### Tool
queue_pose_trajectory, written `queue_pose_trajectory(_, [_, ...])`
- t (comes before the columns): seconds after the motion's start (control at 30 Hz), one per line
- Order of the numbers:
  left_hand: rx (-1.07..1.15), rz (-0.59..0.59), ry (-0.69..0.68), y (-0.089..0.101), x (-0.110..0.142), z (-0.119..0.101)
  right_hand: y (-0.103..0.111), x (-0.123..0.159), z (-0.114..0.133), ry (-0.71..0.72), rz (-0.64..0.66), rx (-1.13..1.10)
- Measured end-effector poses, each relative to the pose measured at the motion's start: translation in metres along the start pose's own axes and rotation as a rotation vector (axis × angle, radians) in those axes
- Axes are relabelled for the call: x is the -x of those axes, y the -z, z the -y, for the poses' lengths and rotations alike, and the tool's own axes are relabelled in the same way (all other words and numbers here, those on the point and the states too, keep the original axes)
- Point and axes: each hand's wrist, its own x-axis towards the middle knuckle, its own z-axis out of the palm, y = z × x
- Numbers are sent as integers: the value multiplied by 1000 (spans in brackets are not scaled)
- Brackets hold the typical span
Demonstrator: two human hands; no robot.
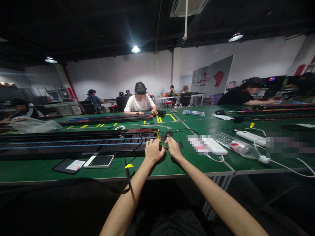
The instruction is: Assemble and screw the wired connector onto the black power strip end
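Currently L hand point(154, 151) is half-curled at end of long blk strip point(98, 147) to its left, R hand point(173, 149) bunched close beside, small blk part point(169, 134) near its fingertips, can't make out what either grips.

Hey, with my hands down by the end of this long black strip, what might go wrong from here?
The black cable with the yellow tag runs right beside your left forearm, so moving that arm might snag it.

Your left hand and right hand hide much of the small parts between them, so a slip could go unnoticed.

The clear bottle lies on its side and might roll if bumped.
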Motion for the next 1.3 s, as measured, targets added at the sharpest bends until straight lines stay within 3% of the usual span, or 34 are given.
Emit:
queue_pose_trajectory(0.07, [2,-10,-7,-1,0,0,0,4,2,196,-94,140])
queue_pose_trajectory(0.13, [4,-19,-14,-1,0,1,0,7,3,279,-145,215])
queue_pose_trajectory(0.23, [1,-25,-19,-2,0,2,-1,9,4,255,-120,239])
queue_pose_trajectory(0.43, [-12,-38,-30,-3,1,2,-2,10,4,201,59,192])
queue_pose_trajectory(0.67, [-42,-23,-28,-2,0,2,-3,8,-1,227,122,294])
queue_pose_trajectory(0.9, [-24,-29,-30,-3,0,2,-4,9,1,306,11,286])
queue_pose_trajectory(1.07, [-17,-40,-38,-3,0,3,-3,9,0,264,74,204])
queue_pose_trajectory(1.3, [-28,-43,-40,-3,0,2,-4,6,-5,202,97,267])
